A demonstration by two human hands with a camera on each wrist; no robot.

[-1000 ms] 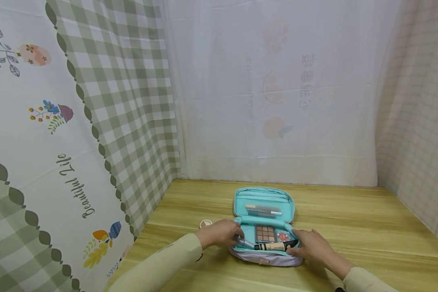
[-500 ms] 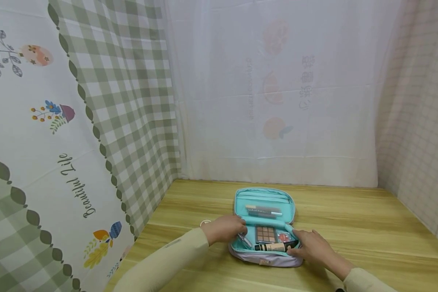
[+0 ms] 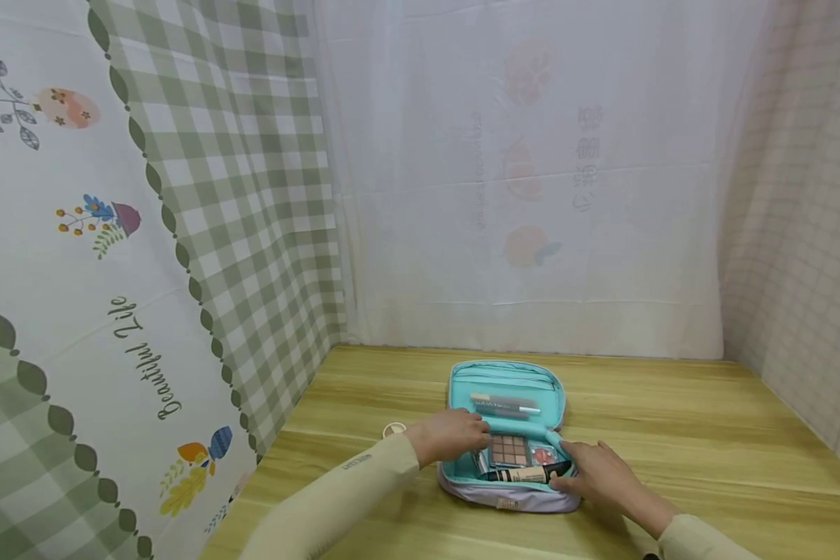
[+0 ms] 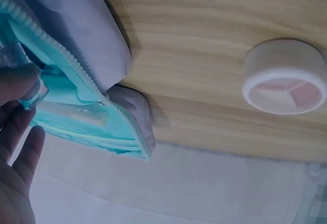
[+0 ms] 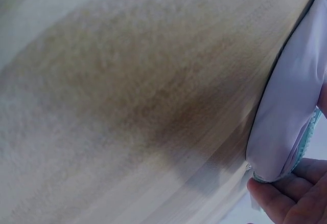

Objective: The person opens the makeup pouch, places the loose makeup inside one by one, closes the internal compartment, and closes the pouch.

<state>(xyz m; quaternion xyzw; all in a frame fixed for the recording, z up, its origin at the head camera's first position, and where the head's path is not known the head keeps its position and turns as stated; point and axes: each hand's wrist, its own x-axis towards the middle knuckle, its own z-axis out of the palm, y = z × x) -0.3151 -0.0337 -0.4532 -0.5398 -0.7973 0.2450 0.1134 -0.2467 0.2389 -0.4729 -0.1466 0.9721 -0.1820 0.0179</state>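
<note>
A lavender cosmetic bag (image 3: 476, 494) with turquoise lining lies unzipped, its lid folded back. Over its left side my left hand (image 3: 450, 435) pinches a small clear tube (image 4: 36, 93) between thumb and fingers; the tube's lower end (image 3: 479, 462) shows inside the bag. My right hand (image 3: 602, 473) grips the bag's right rim, with fingers bent around the edge in the right wrist view. Inside lie an eyeshadow palette (image 3: 509, 451), a small item with red on it (image 3: 542, 456) and a beige tube with black ends (image 3: 523, 474).
A round white container (image 4: 283, 63) with a see-through top stands on the wooden table (image 3: 644, 404), left of the bag. Slim pencil-like items (image 3: 504, 404) sit in the lid's pocket. Cloth curtains (image 3: 273, 194) enclose the table at the back and sides.
My left hand has moved right and slightly away over the bag, turning the clear tube from lying slanted to steeper, nearer the palette. The right hand has stayed on the rim.
</note>
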